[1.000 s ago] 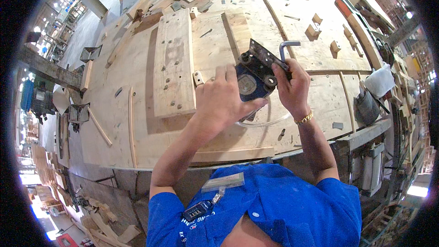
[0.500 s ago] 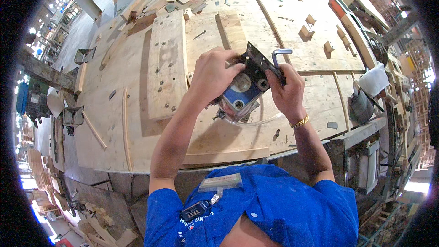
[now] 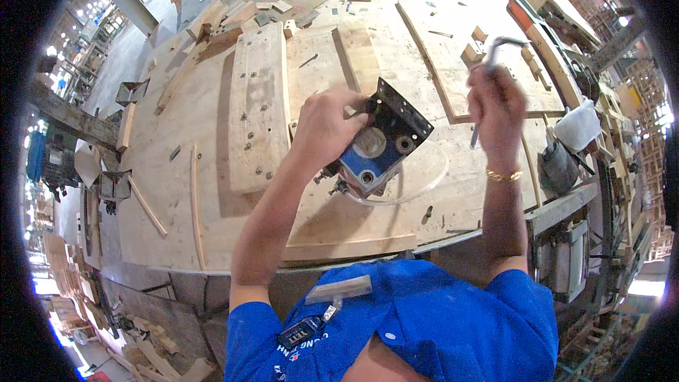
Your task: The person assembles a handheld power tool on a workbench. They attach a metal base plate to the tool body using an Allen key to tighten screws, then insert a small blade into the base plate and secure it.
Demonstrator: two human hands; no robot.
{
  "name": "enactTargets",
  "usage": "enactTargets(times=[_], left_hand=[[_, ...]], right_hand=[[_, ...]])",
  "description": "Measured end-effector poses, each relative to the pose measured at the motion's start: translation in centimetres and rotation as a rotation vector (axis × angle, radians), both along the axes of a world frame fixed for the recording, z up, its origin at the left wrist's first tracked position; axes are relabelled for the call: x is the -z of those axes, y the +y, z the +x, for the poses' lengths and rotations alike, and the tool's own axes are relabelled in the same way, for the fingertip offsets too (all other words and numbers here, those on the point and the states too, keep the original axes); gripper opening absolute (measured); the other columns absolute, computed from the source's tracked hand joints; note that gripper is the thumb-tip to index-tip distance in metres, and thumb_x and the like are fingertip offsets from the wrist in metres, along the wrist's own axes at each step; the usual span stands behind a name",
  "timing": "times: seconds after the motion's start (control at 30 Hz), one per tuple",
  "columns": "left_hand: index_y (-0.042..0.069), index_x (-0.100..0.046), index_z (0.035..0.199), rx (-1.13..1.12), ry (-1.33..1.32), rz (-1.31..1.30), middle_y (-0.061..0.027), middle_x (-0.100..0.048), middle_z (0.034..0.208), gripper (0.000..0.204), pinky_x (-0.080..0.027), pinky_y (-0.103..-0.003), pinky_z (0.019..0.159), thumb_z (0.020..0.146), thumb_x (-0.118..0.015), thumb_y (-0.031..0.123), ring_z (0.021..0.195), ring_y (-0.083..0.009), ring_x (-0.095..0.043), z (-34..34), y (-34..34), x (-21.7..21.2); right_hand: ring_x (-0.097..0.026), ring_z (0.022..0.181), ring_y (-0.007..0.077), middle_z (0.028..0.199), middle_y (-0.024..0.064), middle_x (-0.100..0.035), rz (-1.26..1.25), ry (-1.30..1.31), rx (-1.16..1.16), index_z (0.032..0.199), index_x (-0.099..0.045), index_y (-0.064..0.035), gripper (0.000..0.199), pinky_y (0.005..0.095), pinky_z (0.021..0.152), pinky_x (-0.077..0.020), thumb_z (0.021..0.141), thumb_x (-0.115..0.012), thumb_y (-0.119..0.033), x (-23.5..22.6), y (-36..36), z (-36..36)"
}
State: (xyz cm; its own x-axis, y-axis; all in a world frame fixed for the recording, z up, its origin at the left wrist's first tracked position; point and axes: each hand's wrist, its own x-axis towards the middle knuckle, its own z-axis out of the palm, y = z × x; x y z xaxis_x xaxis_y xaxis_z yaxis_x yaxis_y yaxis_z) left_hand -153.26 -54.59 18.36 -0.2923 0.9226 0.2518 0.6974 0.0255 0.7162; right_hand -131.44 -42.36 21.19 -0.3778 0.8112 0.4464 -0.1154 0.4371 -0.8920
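My left hand (image 3: 327,122) grips a black angled metal bracket (image 3: 404,112) with holes along its raised edge, thumb and fingers closed on its left side. The bracket sits against a blue-faced metal block (image 3: 382,158) with round openings and small fittings at its lower left. A clear thin hose (image 3: 440,178) curves around the block's right side. Well to the right of the block, my right hand (image 3: 498,102) is closed around an L-shaped hex key (image 3: 506,41), whose bent end sticks up above the fist. That hand is smeared by motion.
A thick drilled plank (image 3: 256,106) lies left of my left hand. Small wood blocks (image 3: 472,52) rest at the far right, near a grey-white cloth (image 3: 577,124). A small dark bolt (image 3: 427,212) lies close to the worktable's (image 3: 163,198) front edge. Offcuts are piled far left.
My right hand has pulled away from the bracket to the right and upward, carrying the hex key. My left hand stays on the bracket, nearly in place.
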Motion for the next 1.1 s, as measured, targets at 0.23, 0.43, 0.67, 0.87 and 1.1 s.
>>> enactTargets(times=[0.23,0.43,0.67,0.87,1.1], left_hand=[[0.001,-0.068,0.097,0.002,-0.063,0.029,-0.0180,-0.066,0.089,0.026,-0.051,-0.034,0.071,0.073,-0.068,0.009,0.077,-0.0285,-0.065,0.4,-0.3,-0.6],[0.003,-0.068,0.100,0.035,-0.037,0.081,-0.0151,-0.067,0.089,0.027,-0.051,-0.031,0.069,0.074,-0.068,0.010,0.074,-0.0233,-0.065,0.1,0.1,0.2],[0.003,-0.067,0.102,0.064,-0.066,0.066,-0.0196,-0.065,0.091,0.029,-0.050,-0.036,0.072,0.073,-0.066,0.009,0.078,-0.0305,-0.064,0.1,-0.3,-0.2],[0.002,-0.066,0.104,0.085,-0.100,0.104,-0.0170,-0.065,0.093,0.029,-0.050,-0.036,0.072,0.076,-0.067,0.012,0.081,-0.0292,-0.064,-0.1,-0.3,0.1],[0.002,-0.066,0.102,0.080,-0.108,0.084,-0.0167,-0.065,0.094,0.027,-0.050,-0.036,0.074,0.076,-0.066,0.012,0.083,-0.0291,-0.064,0.0,-0.3,0.4]], right_hand=[[-0.049,0.053,0.0056,0.071,0.0017,-0.060,0.204,-0.289,-0.288,0.086,-0.061,-0.0013,0.024,0.0214,0.044,-0.0389,0.093,-0.054,-0.023,-7.3,2.0,-4.1],[-0.055,0.055,0.0054,0.073,0.0028,-0.064,0.277,-0.237,-0.323,0.089,-0.057,0.0000,0.020,0.0214,0.047,-0.0461,0.093,-0.054,-0.019,-7.1,1.7,-6.4],[-0.054,0.057,0.0054,0.078,0.0059,-0.062,0.129,-0.248,-0.548,0.092,-0.054,0.0011,0.014,0.0201,0.047,-0.0449,0.095,-0.050,-0.012,-8.0,0.7,-7.6],[-0.054,0.060,0.0050,0.080,0.0034,-0.064,0.148,-0.428,-0.607,0.094,-0.054,-0.0003,0.012,0.0202,0.051,-0.0458,0.094,-0.051,-0.011,-8.4,1.6,-8.2],[-0.058,0.065,0.0063,0.079,0.0032,-0.065,0.224,-0.526,-0.774,0.094,-0.056,-0.0025,0.011,0.0215,0.054,-0.0475,0.093,-0.054,-0.013,-9.6,2.3,-8.2]])
